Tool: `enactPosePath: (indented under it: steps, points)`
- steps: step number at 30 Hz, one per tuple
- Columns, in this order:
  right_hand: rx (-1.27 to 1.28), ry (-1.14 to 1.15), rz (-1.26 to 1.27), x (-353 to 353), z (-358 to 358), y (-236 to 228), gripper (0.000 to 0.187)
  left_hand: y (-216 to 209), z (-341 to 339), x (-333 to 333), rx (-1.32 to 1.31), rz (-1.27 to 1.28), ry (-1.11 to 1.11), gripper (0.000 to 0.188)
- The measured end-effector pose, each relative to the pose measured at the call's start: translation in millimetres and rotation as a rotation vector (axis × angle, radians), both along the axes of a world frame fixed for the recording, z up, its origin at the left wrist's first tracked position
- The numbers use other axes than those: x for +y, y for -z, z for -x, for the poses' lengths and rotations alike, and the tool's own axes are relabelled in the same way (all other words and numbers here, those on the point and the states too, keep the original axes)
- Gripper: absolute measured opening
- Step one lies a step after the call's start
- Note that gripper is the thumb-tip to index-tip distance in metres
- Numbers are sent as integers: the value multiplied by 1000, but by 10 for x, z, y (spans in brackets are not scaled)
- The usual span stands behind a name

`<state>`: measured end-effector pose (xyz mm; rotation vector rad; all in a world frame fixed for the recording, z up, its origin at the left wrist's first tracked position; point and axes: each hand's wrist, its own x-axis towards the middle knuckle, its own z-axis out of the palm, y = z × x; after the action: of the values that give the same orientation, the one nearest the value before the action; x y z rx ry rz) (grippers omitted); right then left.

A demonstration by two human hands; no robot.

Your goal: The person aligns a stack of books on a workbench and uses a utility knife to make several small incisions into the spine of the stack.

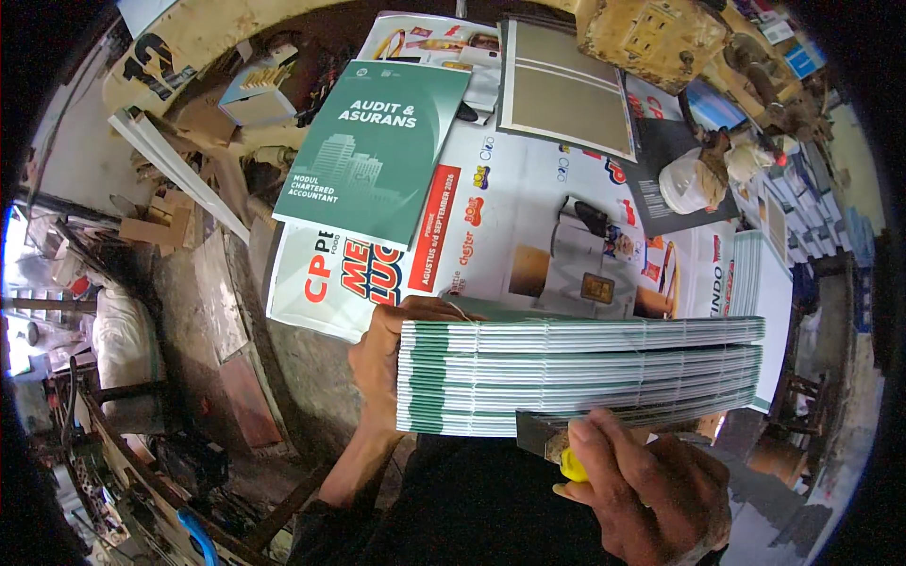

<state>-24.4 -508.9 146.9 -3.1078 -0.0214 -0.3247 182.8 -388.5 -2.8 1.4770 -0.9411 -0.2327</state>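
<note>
A thick stack of sewn paper sections [576, 373] stands with its stitched spine facing me, white with a green band at the left end. My left hand [382, 363] grips that left end, its fingers partly hidden behind the stack. Below the lower edge, my right hand [651, 491] is closed on a knife [538, 436] with a broad dark blade and a bit of yellow handle showing. The blade lies against the bottom sections, left of the stack's middle. Beyond the stack, a green booklet [373, 156] rests on a printed poster sheet [528, 208].
A grey-brown framed board [566, 90] lies at the back of the table. To its right stand a white plastic tub [694, 181] and a worn yellowish machine part [651, 38]. More green-edged sheets [750, 274] sit at the right, with piled books [802, 203] behind.
</note>
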Motion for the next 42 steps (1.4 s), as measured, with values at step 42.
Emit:
enactPosePath:
  steps: [42]
  points:
    - [237,261,-234,92,-40,-140,57,-59,2,-1,-62,-41,-30,14]
